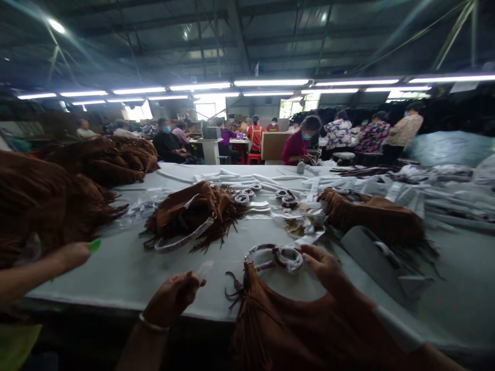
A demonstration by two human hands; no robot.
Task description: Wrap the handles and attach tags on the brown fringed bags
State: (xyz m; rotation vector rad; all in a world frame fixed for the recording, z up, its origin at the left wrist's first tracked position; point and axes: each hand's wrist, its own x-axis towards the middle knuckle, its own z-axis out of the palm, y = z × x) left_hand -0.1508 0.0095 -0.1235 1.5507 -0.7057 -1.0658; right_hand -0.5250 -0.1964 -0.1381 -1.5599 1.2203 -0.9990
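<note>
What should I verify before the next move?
1. Left grip holds the plastic: ok.
2. Right grip at the coil: ok; firmness of hold: cannot tell.
3. Coil fully covered in white wrap: not ok, brown shows.
4. Near bag apart from the co-worker's hand: ok, that hand is off to the left with a green item.
5. Table free of loose pieces: not ok, white strips lie beyond the coil.

Worktop [129,270]: plain greyish white. Fringed bag [290,324], worktop's near edge: uniform reddish brown. Coiled strap [291,258], over the worktop: brown beneath whitish wrapping. Panel [367,260], worktop's right side: solid grey. Beyond the worktop: magenta top [293,148]; dark shirt [337,133], pale floral print.
</note>
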